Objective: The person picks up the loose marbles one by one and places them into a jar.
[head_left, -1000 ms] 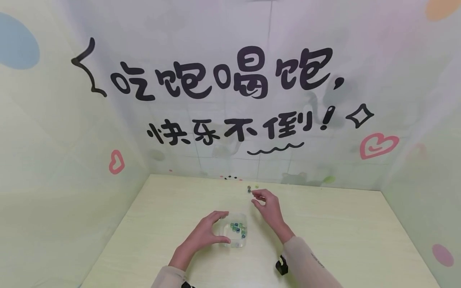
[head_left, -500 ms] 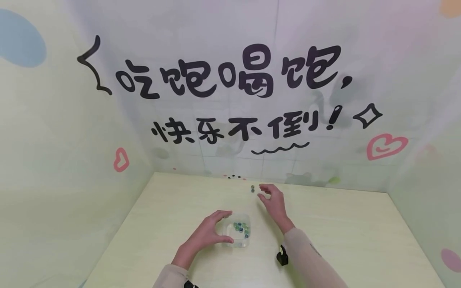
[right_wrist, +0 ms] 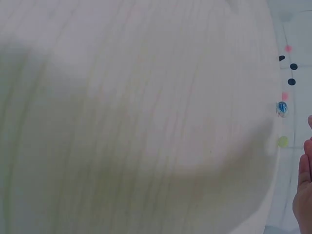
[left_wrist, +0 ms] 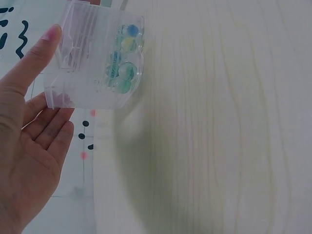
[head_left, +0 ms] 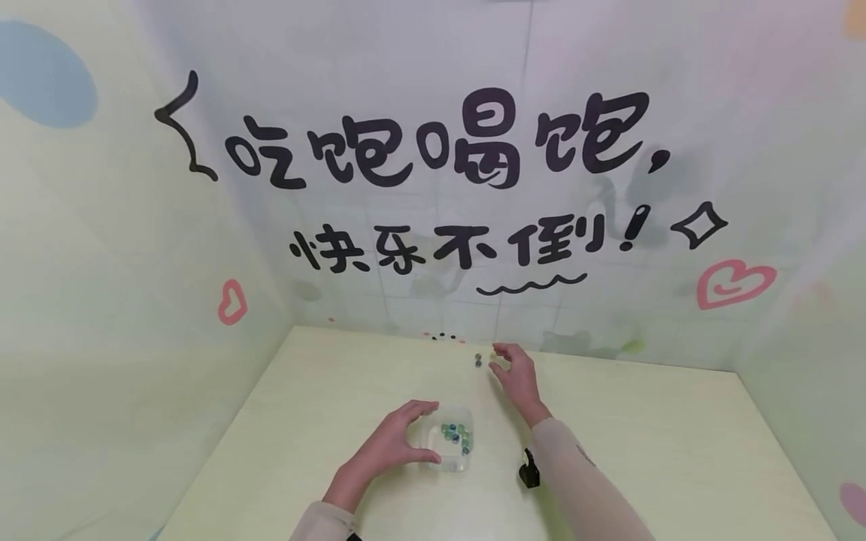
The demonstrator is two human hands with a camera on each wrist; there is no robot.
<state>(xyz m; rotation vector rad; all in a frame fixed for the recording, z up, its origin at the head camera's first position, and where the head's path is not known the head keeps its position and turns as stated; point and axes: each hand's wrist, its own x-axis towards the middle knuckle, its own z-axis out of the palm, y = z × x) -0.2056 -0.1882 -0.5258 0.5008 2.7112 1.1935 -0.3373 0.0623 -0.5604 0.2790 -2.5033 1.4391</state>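
Note:
A clear plastic box (head_left: 455,460) stands on the table in the head view, with several green and blue marbles (left_wrist: 125,71) gathered in it. My left hand (head_left: 392,443) holds the box from its left side, thumb at the near side and fingers at the far side. Toward the back of the table, two glass marbles (head_left: 478,361) lie close together. Just right of them is my right hand (head_left: 519,378), its fingers bent and the thumb apart from them. A small yellow-green spot (right_wrist: 283,141) shows near those fingers; I cannot tell whether it is a marble or a print.
The pale wooden table (head_left: 609,451) ends at a printed cloth backdrop (head_left: 406,188) with black lettering, which rises right behind the two marbles. Cloth walls also close off the left and right sides. A black wrist strap piece (head_left: 530,469) hangs beneath the right sleeve.
My right hand has drawn slightly to the right, away from the two marbles. The whole head view has shifted a little. The left hand stays at the box.

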